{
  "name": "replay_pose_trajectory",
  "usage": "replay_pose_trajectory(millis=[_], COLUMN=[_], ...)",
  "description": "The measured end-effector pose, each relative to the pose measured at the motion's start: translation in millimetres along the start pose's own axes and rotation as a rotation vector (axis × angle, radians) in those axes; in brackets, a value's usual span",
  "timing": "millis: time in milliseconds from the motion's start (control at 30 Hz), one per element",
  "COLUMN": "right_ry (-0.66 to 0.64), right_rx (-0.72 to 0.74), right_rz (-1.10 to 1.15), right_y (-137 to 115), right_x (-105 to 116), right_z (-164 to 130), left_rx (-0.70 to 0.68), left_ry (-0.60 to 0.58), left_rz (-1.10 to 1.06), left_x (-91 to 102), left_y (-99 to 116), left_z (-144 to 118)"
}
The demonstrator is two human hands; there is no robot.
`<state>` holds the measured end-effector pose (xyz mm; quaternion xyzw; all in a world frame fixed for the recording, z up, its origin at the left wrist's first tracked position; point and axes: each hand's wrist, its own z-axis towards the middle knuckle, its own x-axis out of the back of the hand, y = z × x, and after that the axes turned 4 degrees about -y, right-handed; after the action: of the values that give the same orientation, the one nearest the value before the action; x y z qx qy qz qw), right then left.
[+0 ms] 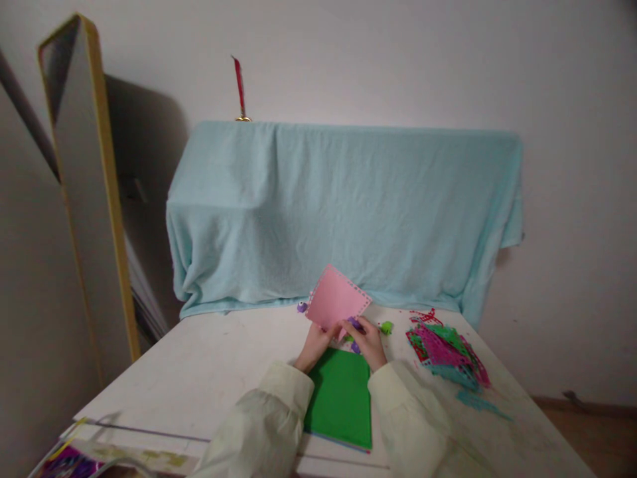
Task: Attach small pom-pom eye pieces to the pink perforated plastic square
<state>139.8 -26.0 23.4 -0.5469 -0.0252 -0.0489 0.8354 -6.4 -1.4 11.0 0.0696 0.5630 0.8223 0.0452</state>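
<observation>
Both forearms, in pale cream sleeves, extend forward from the near edge of the table and converge toward its middle. The left hand (pixel 314 346) has its fingers curled in a pinch grip. The right hand (pixel 369 342) sits just beside it, knuckles up, fingers closed in a pinch.

Both arms wore loose, pale cream sleeves, puffed and creased, gathered at the wrists. The left hand (pixel 314 345) and right hand (pixel 371 343) were bare.
</observation>
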Motion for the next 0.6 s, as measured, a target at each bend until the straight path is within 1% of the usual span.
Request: replay_pose_trajectory(millis=[167,433,600], right_ry=[0.008,0.04,0.044], right_rx=[0.0,0.0,0.003], right_rz=[-0.006,-0.023,0.005], right_y=[0.2,-0.6,-6.3], right_x=[0.4,2.4,1.4], right_z=[0.5,0.3,-0.6], left_rx=[-0.033,0.019,0.017], left_ry=[0.002,-0.003,-0.016], left_rz=[-0.016,-0.057,-0.086], left_x=[0.3,-0.3,-0.3], left_y=[1.1,5.3,7.2], left_z=[-0.3,-2.4,-3.1])
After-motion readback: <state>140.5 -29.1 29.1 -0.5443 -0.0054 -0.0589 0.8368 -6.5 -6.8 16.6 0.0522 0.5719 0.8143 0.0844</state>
